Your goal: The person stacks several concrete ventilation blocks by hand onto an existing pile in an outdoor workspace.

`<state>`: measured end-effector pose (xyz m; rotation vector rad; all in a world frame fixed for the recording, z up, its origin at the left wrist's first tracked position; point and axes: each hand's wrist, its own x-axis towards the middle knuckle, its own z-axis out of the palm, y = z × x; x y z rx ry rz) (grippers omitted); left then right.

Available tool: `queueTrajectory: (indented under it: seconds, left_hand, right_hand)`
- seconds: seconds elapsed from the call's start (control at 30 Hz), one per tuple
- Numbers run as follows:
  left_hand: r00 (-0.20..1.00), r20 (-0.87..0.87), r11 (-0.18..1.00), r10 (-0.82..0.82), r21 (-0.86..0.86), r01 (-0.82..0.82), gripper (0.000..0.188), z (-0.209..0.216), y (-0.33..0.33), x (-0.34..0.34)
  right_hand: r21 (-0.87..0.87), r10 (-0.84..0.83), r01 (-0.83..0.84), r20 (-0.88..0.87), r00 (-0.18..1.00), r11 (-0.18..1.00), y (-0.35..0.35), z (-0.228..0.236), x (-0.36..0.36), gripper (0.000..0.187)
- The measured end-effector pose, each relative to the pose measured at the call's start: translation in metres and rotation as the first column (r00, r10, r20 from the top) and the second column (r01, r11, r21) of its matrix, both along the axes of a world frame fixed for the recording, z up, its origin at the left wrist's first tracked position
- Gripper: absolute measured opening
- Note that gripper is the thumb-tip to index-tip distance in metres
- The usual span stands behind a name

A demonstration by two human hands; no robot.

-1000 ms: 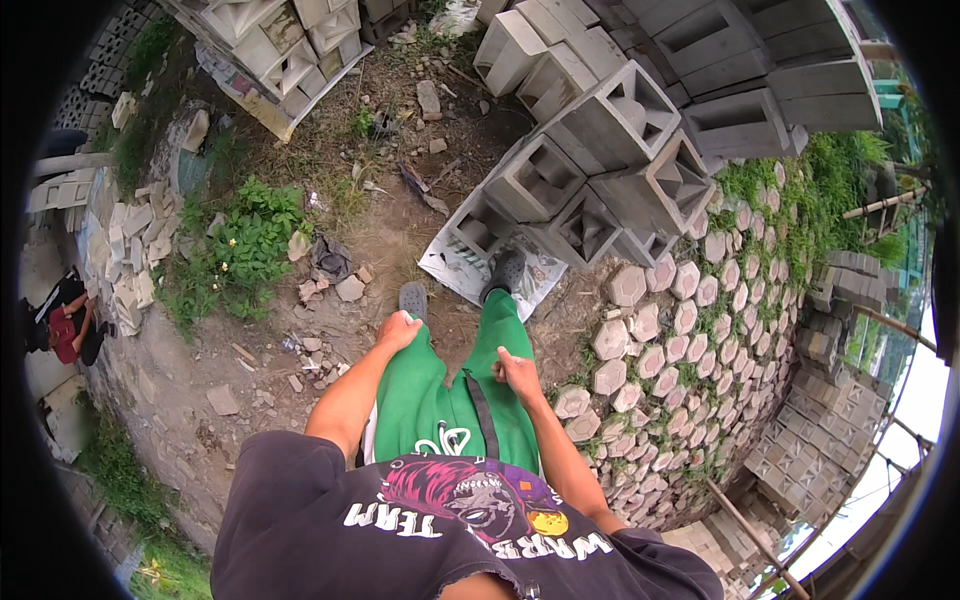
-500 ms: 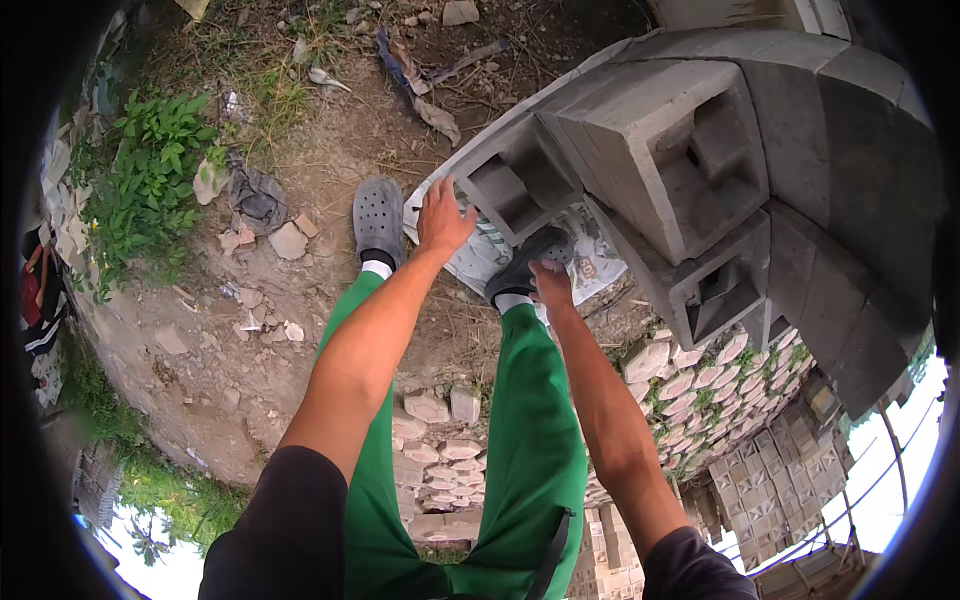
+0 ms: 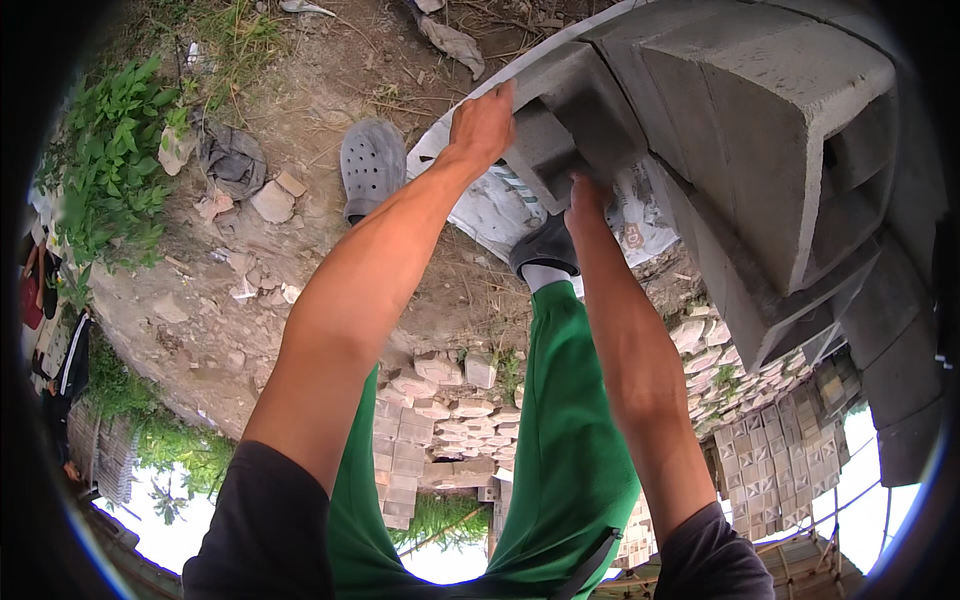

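Both hands have gone further out since half a second ago and now sit on one grey hollow concrete block, which looks bigger and closer. Left hand is wrapped over the block's near left edge, its fingers bent around the edge and gripping it. Right hand is tucked under the block's near side; its fingers are hidden, so I cannot tell how far open it is. That block lies on a white sheet on the dirt, just below the hands. More grey blocks are stacked to the right of the right hand, too jumbled to count. Two grey shoes show: one left of the left hand, one just under the right wrist. Two green trouser legs hang below both arms.
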<state>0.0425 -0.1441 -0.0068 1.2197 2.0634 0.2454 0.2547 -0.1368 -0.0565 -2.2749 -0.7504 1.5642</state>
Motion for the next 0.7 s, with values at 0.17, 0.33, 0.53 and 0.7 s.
queueTrajectory:
  seconds: [0.17, 0.33, 0.53, 0.7]
  left_hand:
    - [0.977, -0.032, 0.966, 0.209, -0.149, -0.211, 0.052, 0.051, -0.028, 0.023]
    - [0.926, 0.013, 0.874, 0.378, -0.336, -0.352, 0.056, 0.173, -0.069, 0.038]
    - [0.935, -0.03, 0.914, 0.354, -0.198, -0.353, 0.061, 0.419, -0.109, 0.029]
    - [0.775, 0.358, 0.853, 0.521, -0.24, -0.463, 0.07, 0.636, -0.141, -0.021]
  right_hand:
    - [-0.08, 0.087, -0.082, 0.068, 0.994, 0.993, 0.005, 0.018, 0.023, 0.05]
    - [0.022, 0.434, -0.436, 0.074, 0.898, 0.9, -0.029, 0.117, 0.043, 0.038]
    - [0.029, 0.34, -0.34, -0.017, 0.94, 0.94, -0.056, 0.388, 0.015, 0.041]
    - [0.14, 0.436, -0.435, 0.02, 0.9, 0.89, -0.065, 0.639, 0.002, 0.041]
